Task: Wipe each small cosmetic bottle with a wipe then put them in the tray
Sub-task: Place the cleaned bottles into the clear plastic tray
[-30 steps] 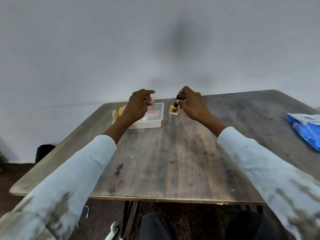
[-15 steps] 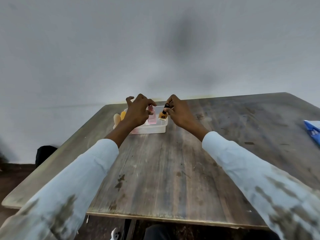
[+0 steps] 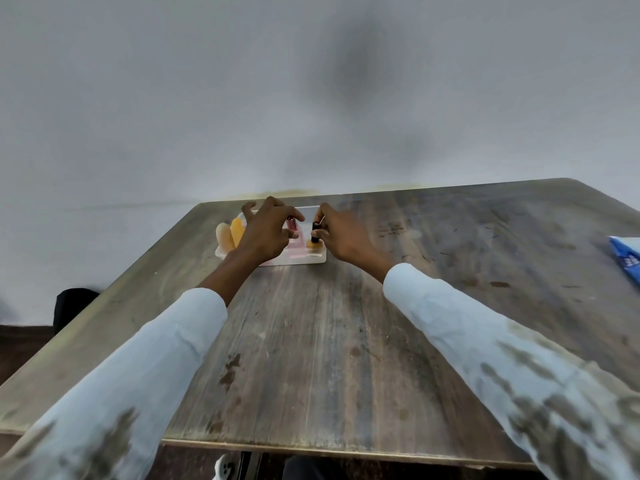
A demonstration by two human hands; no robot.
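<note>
Two hands over tray (image 3: 320,259): left hand (image 3: 268,233) pinched pink bottle (image 3: 292,224), right hand (image 3: 341,235) pinched orange bottle (image 3: 314,237) w/ black cap.

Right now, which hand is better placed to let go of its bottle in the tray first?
Probably the right hand: its orange bottle stands low in the tray, seemingly on the floor. The left hand holds the pink bottle higher, so it must lower first.
</note>
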